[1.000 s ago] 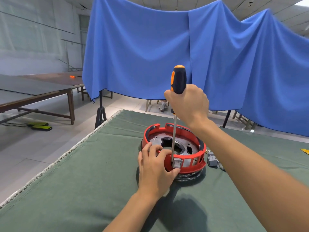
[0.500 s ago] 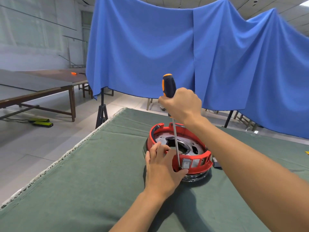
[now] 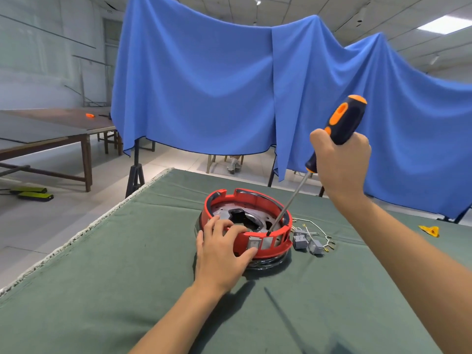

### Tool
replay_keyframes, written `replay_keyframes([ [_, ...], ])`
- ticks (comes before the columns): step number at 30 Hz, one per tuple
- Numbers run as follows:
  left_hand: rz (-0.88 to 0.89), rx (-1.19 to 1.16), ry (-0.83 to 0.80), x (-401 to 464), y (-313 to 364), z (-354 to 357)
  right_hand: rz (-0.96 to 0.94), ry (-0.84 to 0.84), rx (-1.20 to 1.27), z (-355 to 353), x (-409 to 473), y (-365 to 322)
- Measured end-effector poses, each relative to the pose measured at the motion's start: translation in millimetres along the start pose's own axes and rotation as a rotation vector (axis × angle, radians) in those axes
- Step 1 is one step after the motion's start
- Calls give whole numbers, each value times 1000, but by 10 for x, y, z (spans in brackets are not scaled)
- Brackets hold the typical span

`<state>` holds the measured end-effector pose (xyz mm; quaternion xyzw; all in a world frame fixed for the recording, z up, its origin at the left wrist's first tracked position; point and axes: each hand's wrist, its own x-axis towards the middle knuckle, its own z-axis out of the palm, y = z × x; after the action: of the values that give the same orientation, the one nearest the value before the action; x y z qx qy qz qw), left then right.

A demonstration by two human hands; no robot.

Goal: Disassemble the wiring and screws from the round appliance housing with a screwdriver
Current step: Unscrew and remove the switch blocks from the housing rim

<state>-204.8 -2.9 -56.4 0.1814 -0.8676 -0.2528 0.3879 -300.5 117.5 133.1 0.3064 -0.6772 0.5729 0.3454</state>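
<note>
The round appliance housing (image 3: 258, 200), a red plastic ring over a metal base, sits on the green cloth table (image 3: 127, 290). My left hand (image 3: 222, 254) grips its near rim, fingers curled over the edge and thumb beside a grey switch. My right hand (image 3: 342, 164) grips the black and orange screwdriver (image 3: 339, 123), which leans up to the right. Its shaft slants down to the left and the tip rests at the inner side of the near rim. Loose grey connectors with white wires (image 3: 310, 242) lie just right of the housing.
A small yellow object (image 3: 430, 229) lies on the cloth at far right. A blue cloth (image 3: 229, 93) hangs behind the table on stands. The table's left edge (image 3: 84, 233) runs diagonally, with floor and wooden tables (image 3: 51, 139) beyond it.
My right hand has swung to the right and tilted the screwdriver from upright to a slant. The view has shifted, and the loose connectors and wires have come into sight. My left hand stays on the rim.
</note>
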Motion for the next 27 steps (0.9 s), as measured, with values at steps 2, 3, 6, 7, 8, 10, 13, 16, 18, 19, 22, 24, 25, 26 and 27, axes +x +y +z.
replay_keyframes([
  [2, 2, 7, -3, -13, -4, -6, -10, 21, 5, -53, -37, 44],
  [3, 5, 10, -4, -20, -6, -9, -12, 28, 8, -64, -58, 62],
  [6, 14, 9, 4, -34, -12, -20, -2, 43, 13, -52, -99, 118],
  [7, 16, 1, 12, -33, -11, -22, 1, 44, 15, -41, -107, 137],
  [8, 17, -8, 19, -32, -12, -24, 1, 40, 16, -30, -116, 157],
  [10, 14, -15, 19, -29, -15, -26, 3, 32, 11, -8, -140, 185],
  [13, 12, -8, 10, -29, -22, -25, 3, 42, 24, 11, -167, 192],
  [16, 11, -22, 20, -25, -18, -27, 12, 60, 41, 9, -163, 193],
  [18, 8, -20, 23, -21, -19, -26, 22, 66, 60, 7, -161, 198],
  [19, 9, -15, 25, -19, -22, -26, 27, 65, 69, 10, -163, 202],
  [22, 19, -6, 36, -12, -30, -28, 53, 64, 77, 18, -165, 222],
  [24, 21, -4, 40, -8, -26, -32, 84, 55, 90, 24, -160, 236],
  [25, 20, -4, 43, -5, -21, -29, 105, 49, 98, 29, -160, 243],
  [26, 18, -6, 48, -2, -17, -26, 127, 46, 103, 34, -160, 253],
  [27, 15, -10, 54, 1, -12, -22, 149, 48, 106, 41, -159, 265],
])
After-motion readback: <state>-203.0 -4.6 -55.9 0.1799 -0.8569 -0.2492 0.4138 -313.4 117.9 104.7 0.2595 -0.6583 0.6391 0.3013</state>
